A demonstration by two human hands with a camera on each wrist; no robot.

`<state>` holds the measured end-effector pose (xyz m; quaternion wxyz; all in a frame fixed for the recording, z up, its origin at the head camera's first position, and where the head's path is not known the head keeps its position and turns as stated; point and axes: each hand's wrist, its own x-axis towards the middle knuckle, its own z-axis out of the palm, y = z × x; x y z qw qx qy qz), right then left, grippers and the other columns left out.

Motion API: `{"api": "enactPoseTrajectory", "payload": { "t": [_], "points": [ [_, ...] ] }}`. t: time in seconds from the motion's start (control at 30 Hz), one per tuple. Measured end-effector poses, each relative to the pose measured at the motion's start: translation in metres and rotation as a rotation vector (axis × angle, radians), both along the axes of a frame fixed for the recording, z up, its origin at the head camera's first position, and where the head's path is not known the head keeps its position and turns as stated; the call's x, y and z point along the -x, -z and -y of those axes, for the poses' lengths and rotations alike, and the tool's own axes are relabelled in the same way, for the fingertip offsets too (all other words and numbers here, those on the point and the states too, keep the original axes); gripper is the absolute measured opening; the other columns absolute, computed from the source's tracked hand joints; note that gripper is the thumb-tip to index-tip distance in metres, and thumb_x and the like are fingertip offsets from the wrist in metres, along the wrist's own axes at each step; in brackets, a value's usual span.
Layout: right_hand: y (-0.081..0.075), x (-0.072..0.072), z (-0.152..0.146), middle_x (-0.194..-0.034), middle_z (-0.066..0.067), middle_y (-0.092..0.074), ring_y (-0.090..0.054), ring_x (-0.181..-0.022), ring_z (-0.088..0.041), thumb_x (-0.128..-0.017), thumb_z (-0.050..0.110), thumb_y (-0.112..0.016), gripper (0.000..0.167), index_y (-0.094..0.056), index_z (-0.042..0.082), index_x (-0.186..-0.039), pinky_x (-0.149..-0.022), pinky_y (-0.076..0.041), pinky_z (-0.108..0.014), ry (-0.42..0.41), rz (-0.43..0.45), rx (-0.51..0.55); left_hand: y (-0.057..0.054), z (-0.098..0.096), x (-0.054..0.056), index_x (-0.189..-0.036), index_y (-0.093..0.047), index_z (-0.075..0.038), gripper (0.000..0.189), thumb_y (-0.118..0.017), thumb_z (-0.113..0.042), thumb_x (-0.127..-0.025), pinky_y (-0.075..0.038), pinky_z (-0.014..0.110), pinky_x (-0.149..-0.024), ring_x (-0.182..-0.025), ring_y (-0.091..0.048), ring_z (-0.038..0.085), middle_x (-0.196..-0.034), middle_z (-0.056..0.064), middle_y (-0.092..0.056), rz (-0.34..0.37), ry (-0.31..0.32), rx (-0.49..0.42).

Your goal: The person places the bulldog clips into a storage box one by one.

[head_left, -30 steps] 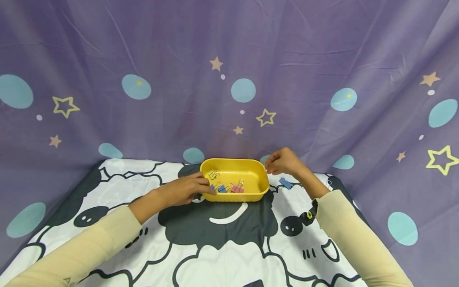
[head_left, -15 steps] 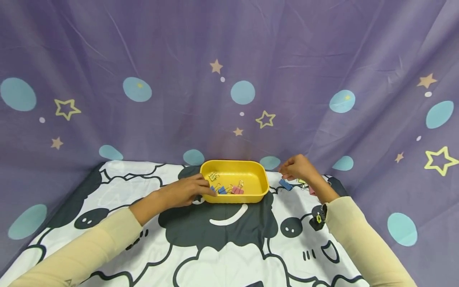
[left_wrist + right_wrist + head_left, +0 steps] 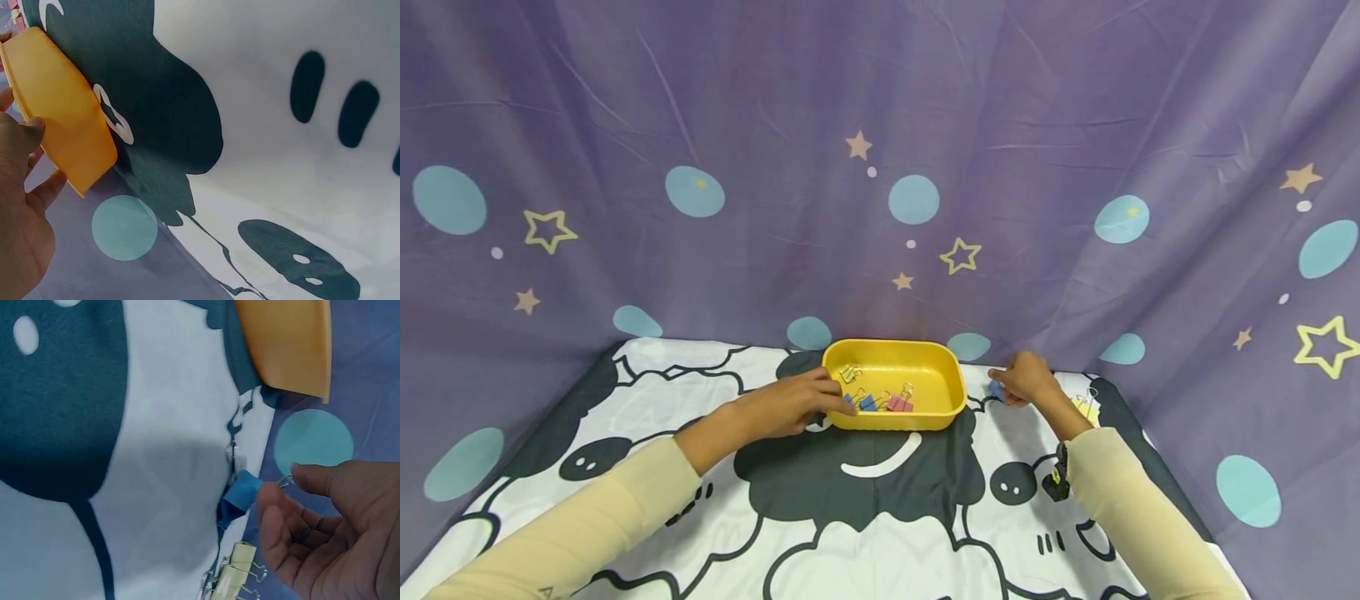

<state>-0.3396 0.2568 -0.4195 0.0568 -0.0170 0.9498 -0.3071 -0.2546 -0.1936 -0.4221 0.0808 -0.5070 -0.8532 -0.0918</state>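
A yellow plastic tray [image 3: 921, 375] stands at the far side of the table. My left hand [image 3: 797, 403] grips its left end, fingers over the rim; the left wrist view shows the thumb and fingertips on that rim. To the right of the tray my right hand [image 3: 1030, 379] reaches down to a blue binder clip [image 3: 242, 492]. Thumb and index finger pinch one wire handle of this clip. Inside the tray lie a pale yellow binder clip [image 3: 851, 373], blue binder clips [image 3: 870, 403] and a pink binder clip [image 3: 901, 404]. The left fingers partly cover one blue clip.
Pale yellow binder clips [image 3: 234, 572] lie close below the right hand in the right wrist view. A white and dark cartoon cloth [image 3: 880, 483] covers the table. Behind it hangs a purple curtain [image 3: 820, 208] right at the far edge.
My right hand has moved right from the tray's right end, then down onto the blue binder clip, and now pinches its handle. My left hand keeps its hold on the tray.
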Motion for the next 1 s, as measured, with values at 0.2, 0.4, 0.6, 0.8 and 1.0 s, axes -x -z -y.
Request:
{"api": "enactPoseTrajectory", "payload": {
  "t": [0.2,0.4,0.6,0.8,1.0],
  "points": [
    [0.012,0.008,-0.009,-0.069,-0.009,-0.077,-0.076,-0.059,-0.016,-0.104,0.029,-0.080,0.035,-0.080,-0.002,-0.086,-0.062,-0.067,-0.033,-0.043,0.049,0.087,0.002,0.000,0.001,-0.142,-0.078,-0.025,0.071,-0.068,0.022,-0.090,-0.059,0.041,-0.106,-0.125,-0.062,0.021,-0.126,-0.006,-0.074,-0.007,0.010,0.010],
    [-0.009,-0.003,0.002,-0.081,-0.019,-0.083,-0.080,-0.066,-0.019,-0.098,0.006,-0.083,0.019,-0.078,-0.012,-0.101,-0.070,-0.070,-0.036,0.009,0.098,0.148,-0.001,0.000,0.000,-0.141,-0.079,-0.024,0.069,-0.067,0.021,-0.091,-0.059,0.041,-0.105,-0.124,-0.063,0.021,-0.124,-0.005,-0.075,-0.009,0.007,-0.002],
    [-0.008,-0.005,0.001,-0.087,-0.024,-0.081,-0.081,-0.069,-0.018,-0.097,-0.015,-0.074,0.024,-0.063,-0.021,-0.117,-0.071,-0.070,-0.035,0.048,0.112,0.339,0.000,0.000,0.000,-0.141,-0.079,-0.024,0.069,-0.067,0.021,-0.091,-0.058,0.041,-0.105,-0.123,-0.062,0.020,-0.123,-0.006,-0.074,-0.002,0.005,0.000],
    [-0.009,-0.005,-0.009,-0.094,-0.026,-0.080,-0.082,-0.075,-0.019,-0.100,-0.016,-0.068,0.021,-0.060,-0.023,-0.118,-0.076,-0.071,-0.036,-0.003,0.132,0.417,0.000,-0.001,0.000,-0.141,-0.079,-0.025,0.068,-0.067,0.021,-0.091,-0.059,0.041,-0.104,-0.122,-0.063,0.020,-0.123,-0.006,-0.075,0.001,0.000,-0.003],
    [-0.015,-0.005,-0.014,-0.099,-0.028,-0.082,-0.083,-0.079,-0.019,-0.101,-0.015,-0.067,0.018,-0.063,-0.023,-0.117,-0.081,-0.071,-0.036,0.013,0.135,0.435,-0.001,-0.001,-0.002,-0.141,-0.079,-0.024,0.069,-0.067,0.021,-0.091,-0.058,0.041,-0.103,-0.123,-0.062,0.020,-0.121,-0.005,-0.074,0.009,-0.011,-0.003]
  ]
}}
